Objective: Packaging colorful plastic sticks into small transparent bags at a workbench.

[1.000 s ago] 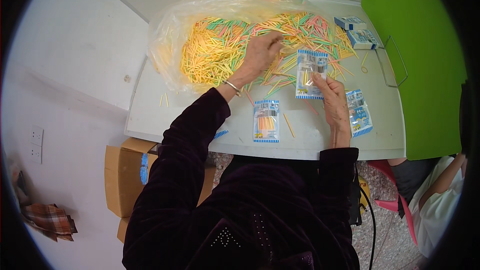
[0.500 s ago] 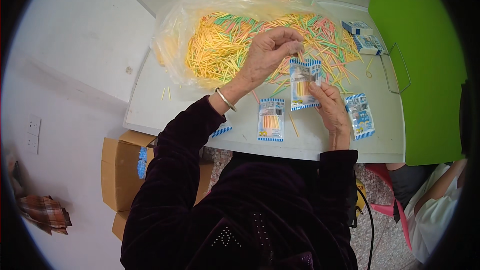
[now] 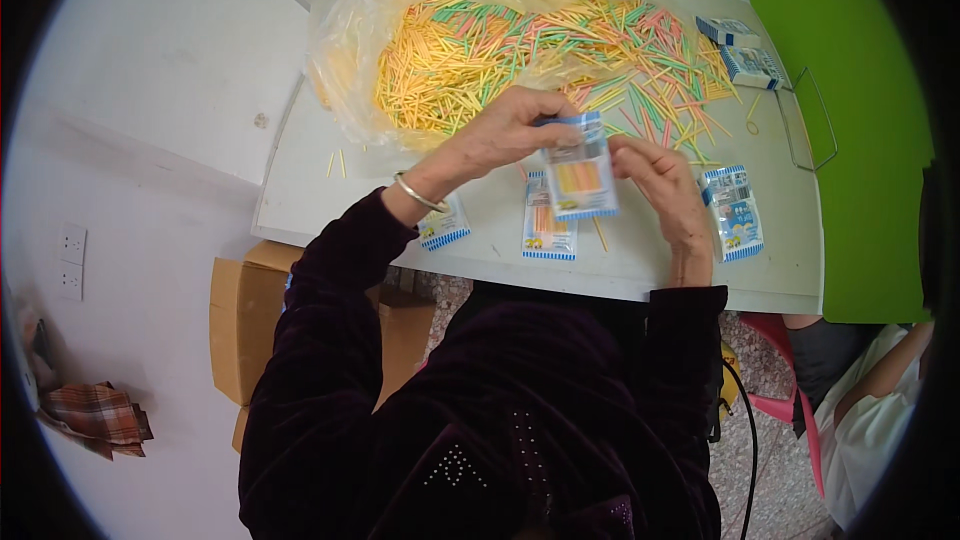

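My left hand [image 3: 515, 128], with a bracelet at the wrist, is closed on the top of a small clear packet [image 3: 585, 178] with blue-striped ends. Pastel sticks show through the packet's window; its print is blurred. Beside the packet's right edge is my right hand [image 3: 665, 185], fingers curled and thumb apart from them. Whether its fingertips touch the packet is hard to see. On the table below lies a similar packet [image 3: 550, 240], partly behind the held one. Another packet [image 3: 443, 224] lies under my left wrist, and a third packet [image 3: 735, 213] is right of my right hand.
A large clear plastic bag [image 3: 345, 70] lies spread at the back, heaped with yellow, pink and green sticks [image 3: 450, 70]. Small blue-and-white boxes [image 3: 752, 67] and a bent wire frame [image 3: 833, 145] are at the right. Cardboard boxes [image 3: 240, 325] stand below left; a green panel [image 3: 850, 120] borders the right.
The packet has passed from my right hand to my left, shifting slightly left and down. My right hand's fingers have come off its front. The view has shifted slightly.
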The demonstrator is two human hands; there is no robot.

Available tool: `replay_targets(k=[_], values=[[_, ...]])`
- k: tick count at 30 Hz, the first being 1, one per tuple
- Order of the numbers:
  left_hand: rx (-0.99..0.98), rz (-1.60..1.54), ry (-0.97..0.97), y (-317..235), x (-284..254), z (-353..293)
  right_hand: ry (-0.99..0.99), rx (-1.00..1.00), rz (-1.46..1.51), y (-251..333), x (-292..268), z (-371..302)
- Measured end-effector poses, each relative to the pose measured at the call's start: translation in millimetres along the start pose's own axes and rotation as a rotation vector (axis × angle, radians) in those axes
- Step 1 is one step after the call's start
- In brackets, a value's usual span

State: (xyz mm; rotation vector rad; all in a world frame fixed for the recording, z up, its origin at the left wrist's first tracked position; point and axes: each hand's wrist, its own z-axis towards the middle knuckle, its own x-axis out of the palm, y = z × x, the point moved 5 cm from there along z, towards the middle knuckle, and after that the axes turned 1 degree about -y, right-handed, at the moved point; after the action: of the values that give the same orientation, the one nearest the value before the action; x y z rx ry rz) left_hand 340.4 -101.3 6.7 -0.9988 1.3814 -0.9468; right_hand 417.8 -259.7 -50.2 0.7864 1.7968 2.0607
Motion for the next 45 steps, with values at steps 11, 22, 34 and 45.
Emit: replay_targets(k=[11, 22, 34, 45], values=[[0.144, 0.748, -0.039, 19.8, -13.7, -45.2, -0.904, -0.068, -1.436, 38.3, -91.7, -79.9], [0.189, 0.615, -0.057, -4.4, 7.2, -14.5, -0.943, -0.084, -1.231, 10.6, -116.7, -79.6], [0.341, 0.403, -0.174, -36.9, 26.4, 25.4, -0.723, -0.455, -0.944, 65.3, -27.3, -51.7], [0.049, 0.176, -0.107, -3.7, 1.9, 5.1, -0.208, -0.073, -0.339, 18.4, 13.8, -5.7]])
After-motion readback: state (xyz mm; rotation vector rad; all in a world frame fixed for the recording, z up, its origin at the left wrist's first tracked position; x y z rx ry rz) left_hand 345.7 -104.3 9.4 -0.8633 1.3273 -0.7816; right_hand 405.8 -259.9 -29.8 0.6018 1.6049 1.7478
